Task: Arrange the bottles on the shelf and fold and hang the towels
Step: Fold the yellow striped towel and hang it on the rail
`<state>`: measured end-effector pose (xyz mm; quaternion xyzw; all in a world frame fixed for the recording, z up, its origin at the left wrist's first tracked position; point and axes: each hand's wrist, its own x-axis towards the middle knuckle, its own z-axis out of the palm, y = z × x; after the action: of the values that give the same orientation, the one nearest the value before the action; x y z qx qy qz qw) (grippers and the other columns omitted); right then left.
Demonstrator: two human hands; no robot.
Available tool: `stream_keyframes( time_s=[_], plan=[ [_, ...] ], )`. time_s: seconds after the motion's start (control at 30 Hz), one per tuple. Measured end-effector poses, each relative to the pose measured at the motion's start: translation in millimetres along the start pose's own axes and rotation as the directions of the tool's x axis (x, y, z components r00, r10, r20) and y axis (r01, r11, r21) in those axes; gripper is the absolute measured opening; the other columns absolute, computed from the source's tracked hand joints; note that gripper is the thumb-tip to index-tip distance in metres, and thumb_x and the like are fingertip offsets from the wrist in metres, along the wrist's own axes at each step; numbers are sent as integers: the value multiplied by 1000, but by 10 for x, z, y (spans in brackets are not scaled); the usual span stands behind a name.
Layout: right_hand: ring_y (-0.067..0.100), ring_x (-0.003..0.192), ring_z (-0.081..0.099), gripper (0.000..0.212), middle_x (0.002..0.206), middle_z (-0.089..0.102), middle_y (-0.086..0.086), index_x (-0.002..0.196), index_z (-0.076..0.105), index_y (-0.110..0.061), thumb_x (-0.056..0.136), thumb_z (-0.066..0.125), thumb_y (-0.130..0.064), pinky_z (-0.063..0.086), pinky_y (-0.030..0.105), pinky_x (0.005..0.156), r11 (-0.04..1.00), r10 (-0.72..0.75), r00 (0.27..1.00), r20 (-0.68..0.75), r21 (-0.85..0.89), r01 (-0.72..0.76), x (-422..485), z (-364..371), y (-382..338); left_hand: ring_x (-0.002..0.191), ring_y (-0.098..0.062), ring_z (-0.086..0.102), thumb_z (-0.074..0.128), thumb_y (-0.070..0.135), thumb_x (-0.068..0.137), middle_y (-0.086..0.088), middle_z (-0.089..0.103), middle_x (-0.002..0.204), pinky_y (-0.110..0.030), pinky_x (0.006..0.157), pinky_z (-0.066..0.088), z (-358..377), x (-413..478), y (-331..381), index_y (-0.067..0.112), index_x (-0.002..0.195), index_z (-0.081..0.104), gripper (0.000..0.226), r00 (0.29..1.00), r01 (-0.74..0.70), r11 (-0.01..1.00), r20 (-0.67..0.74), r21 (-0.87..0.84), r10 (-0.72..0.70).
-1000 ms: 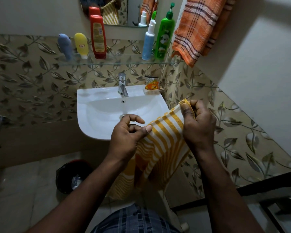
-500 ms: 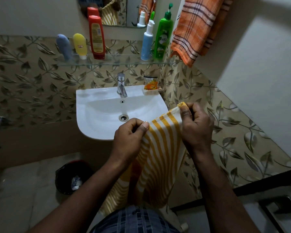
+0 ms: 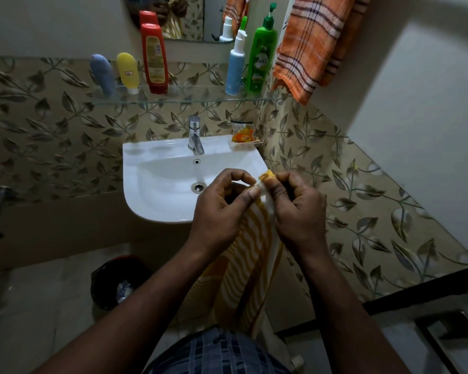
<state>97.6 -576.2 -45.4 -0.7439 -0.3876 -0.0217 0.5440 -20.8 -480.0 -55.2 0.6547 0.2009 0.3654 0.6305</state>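
Label on green bottle (image 3: 262, 54) reads "Vatika".

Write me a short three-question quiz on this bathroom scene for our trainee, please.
1. True or false: the left hand and the right hand both pinch the yellow striped towel at its top corner.
2. Which bottle stands furthest right on the glass shelf?
A. the red bottle
B. the green pump bottle
C. the yellow bottle
3. Short answer: what colour is the hung towel beyond the shelf's right end?

Key: 1 true; 2 B; 3 orange, with dark and white stripes.
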Motion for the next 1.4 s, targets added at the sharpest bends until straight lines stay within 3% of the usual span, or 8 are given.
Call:
stream_keyframes(
  time_s=[0.13,0.23,0.43,0.73,0.9,1.1,1.23,1.4],
  plan=[
    [15,81,74,18,88,76,-4,108,72,-17,96,74,-29,61,49,71,992,21,997,70,121,-30,-13,-76,14,87,-25,74,73,21,98,-5,74,95,-57,73,62,14,-14,-26,18,107,68,11,999,-28,999,-38,43,29],
    [19,78,75,33,86,74,0,118,64,-17,90,82,-21,62,48,68,988,3,997,80,154,-15,-38,-133,-11,89,-23,73,73,28,96,1,73,95,-57,76,62,11,4,-49,20,102,71,10,996,-44,994,-69,96,51],
    [5,75,71,27,87,69,-13,103,66,-12,86,86,-17,59,25,62,991,-110,994,4,75,109,-36,-117,-27,84,-25,72,71,35,93,0,72,91,-57,73,60,7,7,-53,20,98,71,16,996,-51,986,-66,156,62],
    [8,79,71,8,89,71,-9,99,70,-12,94,75,-12,57,25,67,993,-108,994,24,50,106,-57,-69,9,84,-31,70,73,35,95,0,71,91,-59,70,59,-15,2,-88,23,99,70,13,998,-45,986,-41,159,52],
    [7,76,70,9,84,71,-9,96,67,-13,94,76,-16,55,24,63,997,-59,998,24,44,58,-59,-55,-4,89,-15,74,74,31,97,8,78,93,-50,78,62,-45,-19,-93,21,104,80,13,998,-36,976,-47,213,47],
    [6,68,70,16,75,70,-10,86,67,-17,89,82,-19,52,20,57,999,-24,1000,3,48,24,-53,-84,-44,82,-11,74,74,30,98,9,77,87,-41,70,62,-79,-44,-91,18,100,81,14,990,-115,940,-36,321,133],
    [10,70,70,13,78,70,-8,87,69,-16,88,82,-16,58,31,62,998,-46,998,37,55,44,-37,-30,-76,73,-10,70,69,39,98,10,74,81,-38,62,56,-223,-19,-110,22,97,79,20,974,-210,864,19,458,227],
    [13,74,70,10,82,70,-7,91,71,-13,89,81,-12,59,41,64,994,-73,993,92,89,65,-15,-34,-110,78,-8,67,68,30,100,14,70,86,-30,66,55,-270,31,-97,22,99,75,11,967,-252,856,86,451,239]
  ],
)
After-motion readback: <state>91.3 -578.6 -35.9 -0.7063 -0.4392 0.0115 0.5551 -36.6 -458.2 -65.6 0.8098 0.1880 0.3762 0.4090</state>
